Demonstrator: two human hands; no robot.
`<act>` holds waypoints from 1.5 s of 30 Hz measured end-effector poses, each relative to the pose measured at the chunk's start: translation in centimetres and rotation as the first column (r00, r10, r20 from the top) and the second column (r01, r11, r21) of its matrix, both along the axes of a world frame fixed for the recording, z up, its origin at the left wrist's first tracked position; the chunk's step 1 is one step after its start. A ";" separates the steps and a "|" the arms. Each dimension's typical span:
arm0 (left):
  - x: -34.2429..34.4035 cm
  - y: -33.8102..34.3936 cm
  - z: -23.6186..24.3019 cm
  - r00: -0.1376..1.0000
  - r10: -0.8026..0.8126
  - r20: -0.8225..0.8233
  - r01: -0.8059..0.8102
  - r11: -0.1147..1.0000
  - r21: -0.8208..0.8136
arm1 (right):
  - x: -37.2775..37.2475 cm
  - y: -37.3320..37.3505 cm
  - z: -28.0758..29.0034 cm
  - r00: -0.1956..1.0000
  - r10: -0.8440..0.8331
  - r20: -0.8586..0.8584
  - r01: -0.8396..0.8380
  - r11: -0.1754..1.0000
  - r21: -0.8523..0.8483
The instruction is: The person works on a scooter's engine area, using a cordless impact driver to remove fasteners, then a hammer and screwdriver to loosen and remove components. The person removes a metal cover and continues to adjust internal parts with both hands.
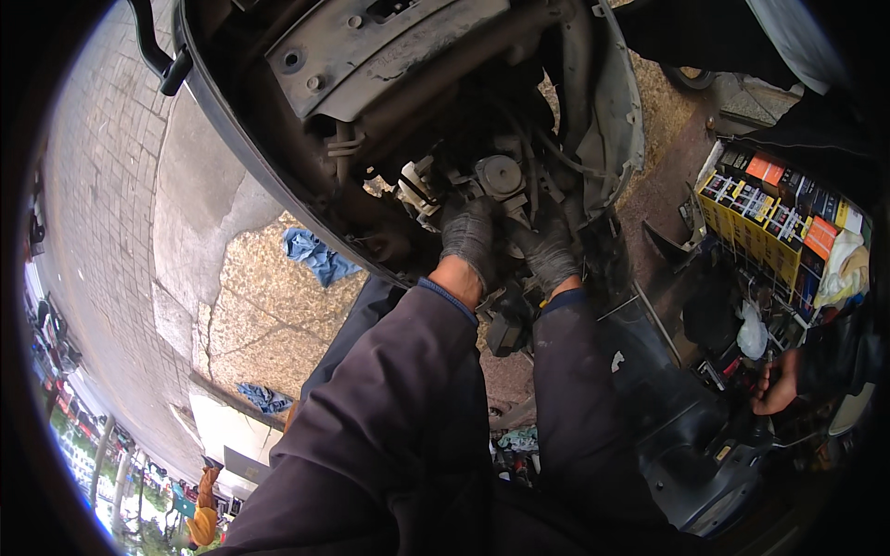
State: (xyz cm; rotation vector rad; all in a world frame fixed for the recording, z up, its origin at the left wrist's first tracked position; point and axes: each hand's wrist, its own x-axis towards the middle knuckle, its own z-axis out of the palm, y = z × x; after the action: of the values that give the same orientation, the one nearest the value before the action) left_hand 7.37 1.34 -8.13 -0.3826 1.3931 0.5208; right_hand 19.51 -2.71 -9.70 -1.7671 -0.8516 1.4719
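Note:
Both my hands wear dark, dirty work gloves and reach into the open body of a scooter (519, 46), among its engine parts. My left hand (468, 233) is closed, fingers curled in beside a pale metal-and-plastic part (419, 190); what it grips is hidden. Just to its right, my right hand (547, 252) has its thumb pointing inward and its fingers bent down among hoses, closed on something I cannot make out. Directly beyond and between them sits a round grey cap (501, 174) on a metal housing. A thin hose (565, 157) runs past it on the right.
At the right stands a crate of yellow, black and orange boxes (756, 218), with a plastic bag (751, 329) nearby. Another person's hand (777, 385) is over some tools there. Black plastic panels (686, 435) lie at lower right. Blue rags (318, 257) lie on the pavement at left.

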 end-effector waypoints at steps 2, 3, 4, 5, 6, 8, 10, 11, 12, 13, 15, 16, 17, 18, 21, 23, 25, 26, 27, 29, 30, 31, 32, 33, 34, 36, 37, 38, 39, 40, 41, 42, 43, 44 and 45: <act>0.1 -0.4 -0.8 1.000 -0.007 -0.004 0.007 1.000 0.019 | -0.1 0.2 -0.5 0.999 0.010 0.040 -0.015 0.994 0.106; 0.3 -0.8 -1.3 1.000 -0.001 -0.007 0.001 1.000 0.008 | -0.1 0.3 -0.7 0.998 0.010 0.061 -0.020 0.987 0.158; 0.4 -1.1 -1.9 0.998 -0.037 -0.047 0.040 0.998 0.047 | 0.0 0.6 -0.9 0.994 0.081 0.076 -0.089 0.990 0.113; 0.6 -1.5 -2.4 0.993 -0.072 -0.090 0.080 0.993 0.083 | 0.1 0.9 -1.0 0.984 0.153 0.086 -0.159 0.985 0.068; 0.6 -1.8 -3.1 0.974 -0.142 -0.177 0.171 0.972 0.161 | 0.3 1.2 -1.1 0.970 0.219 0.106 -0.213 0.975 -0.062; 0.5 -2.5 -4.0 0.942 -0.224 -0.252 0.278 0.938 0.209 | 0.9 1.7 -1.1 0.812 0.474 0.340 -0.378 0.872 -0.312; 0.3 -2.9 -4.3 0.942 -0.261 -0.209 0.299 0.937 0.180 | 1.5 1.9 -1.1 0.738 0.543 0.400 -0.387 0.827 -0.407; 0.1 -3.0 -4.1 0.928 -0.288 -0.234 0.338 0.918 0.209 | 1.7 1.7 -1.1 0.792 0.482 0.376 -0.371 0.868 -0.331; -0.1 -2.7 -3.9 0.915 -0.315 -0.253 0.376 0.894 0.244 | 1.7 1.5 -1.3 0.836 0.415 0.359 -0.332 0.904 -0.271; -0.3 -2.2 -3.5 0.879 -0.383 -0.283 0.449 0.864 0.226 | 1.7 1.2 -1.5 0.815 0.443 0.374 -0.401 0.896 -0.188; -0.5 -0.8 -2.3 0.694 -0.401 -0.598 0.573 0.810 0.122 | 1.3 0.5 -2.2 0.765 0.489 0.418 -0.500 0.861 -0.093; -0.5 0.0 -1.6 0.535 -0.382 -0.754 0.628 0.776 0.053 | 1.4 0.1 -2.4 0.766 0.462 0.447 -0.483 0.872 -0.073; -0.7 1.1 -1.0 0.508 -0.433 -0.745 0.652 0.758 0.005 | 1.2 -0.2 -2.7 0.768 0.442 0.464 -0.463 0.883 -0.075; -1.0 2.4 -0.7 0.471 -0.441 -0.764 0.671 0.742 -0.014 | 1.2 -0.4 -3.0 0.727 0.474 0.496 -0.478 0.869 -0.129; -1.8 5.3 -0.7 0.097 -0.624 -0.775 0.924 0.346 -0.163 | 1.5 -0.7 -3.4 0.716 0.495 0.492 -0.422 0.869 -0.259; -2.1 5.5 -1.4 -0.135 -0.624 -0.770 0.965 0.092 -0.244 | 1.7 -0.6 -3.5 0.685 0.560 0.466 -0.417 0.826 -0.379; -2.0 4.9 -2.3 -0.212 -0.600 -0.772 0.959 0.022 -0.281 | 1.8 -0.3 -3.6 0.670 0.568 0.478 -0.412 0.820 -0.396; -1.0 3.7 -2.7 0.347 -0.504 -0.791 0.701 0.700 -0.139 | 1.8 -0.2 -3.7 0.669 0.554 0.495 -0.422 0.832 -0.360; -0.6 3.1 -3.3 0.356 -0.442 -0.824 0.707 0.704 -0.072 | 1.8 -0.1 -3.7 0.646 0.587 0.488 -0.453 0.809 -0.373; 0.0 2.5 -4.5 0.405 -0.416 -0.814 0.657 0.751 -0.057 | 1.8 0.1 -3.7 0.634 0.601 0.487 -0.428 0.797 -0.427; 0.4 2.1 -5.2 0.439 -0.402 -0.803 0.643 0.765 -0.031 | 1.7 0.1 -3.6 0.642 0.610 0.465 -0.411 0.785 -0.463; 0.7 1.8 -5.9 0.466 -0.348 -0.813 0.615 0.788 0.015 | 1.8 0.1 -3.4 0.631 0.632 0.449 -0.384 0.758 -0.527; 0.8 1.6 -6.6 0.514 -0.325 -0.794 0.584 0.810 0.047 | 1.7 0.2 -3.3 0.653 0.613 0.445 -0.389 0.776 -0.497; 0.8 1.4 -7.3 0.526 -0.213 -0.823 0.570 0.807 0.155 | 1.7 0.4 -3.1 0.659 0.599 0.454 -0.378 0.786 -0.488; 0.8 1.1 -8.0 0.558 -0.141 -0.818 0.552 0.799 0.239 | 1.7 0.5 -3.0 0.665 0.588 0.460 -0.368 0.795 -0.483; 0.8 0.5 -9.3 0.584 -0.080 -0.808 0.512 0.808 0.290 | 2.0 1.1 -2.5 0.682 0.631 0.370 -0.416 0.750 -0.513; 1.0 0.2 -9.8 0.582 -0.088 -0.809 0.493 0.829 0.264 | 2.4 1.5 -2.2 0.688 0.641 0.342 -0.444 0.743 -0.501; 1.1 0.0 -10.2 0.590 -0.067 -0.805 0.478 0.832 0.281 | 2.6 2.0 -2.0 0.627 0.703 0.336 -0.478 0.688 -0.546; 1.2 -0.2 -10.3 0.468 -0.198 -0.861 0.609 0.779 0.152 | 2.9 2.5 -1.6 0.563 0.752 0.343 -0.513 0.643 -0.569; 1.4 -0.3 -10.2 0.338 -0.289 -0.896 0.725 0.686 0.052 | 3.2 3.1 -1.1 0.482 0.814 0.325 -0.526 0.565 -0.635; 1.6 -0.3 -10.0 0.287 -0.366 -0.885 0.762 0.647 -0.021 | 3.5 3.7 -0.5 0.456 0.811 0.368 -0.580 0.584 -0.569; 1.7 -0.3 -9.5 0.307 -0.294 -0.905 0.727 0.686 0.024 | 3.8 4.5 0.2 0.416 0.820 0.394 -0.618 0.572 -0.539; 2.0 -0.2 -8.8 0.407 -0.217 -0.887 0.618 0.781 0.093 | 3.7 5.4 1.0 0.370 0.834 0.409 -0.644 0.548 -0.534; 2.2 -0.2 -8.0 0.484 -0.135 -0.864 0.501 0.853 0.148 | 3.4 6.4 1.7 0.422 0.765 0.487 -0.621 0.635 -0.460; 2.2 -0.2 -7.3 0.560 -0.106 -0.821 0.424 0.888 0.175 | 2.9 7.4 2.6 0.443 0.731 0.520 -0.707 0.641 -0.299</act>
State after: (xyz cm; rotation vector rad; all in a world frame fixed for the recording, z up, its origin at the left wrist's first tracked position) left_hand 9.60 1.16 -15.42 0.4546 2.1349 0.7134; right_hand 22.40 4.73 -7.14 -2.0429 -2.1707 1.3630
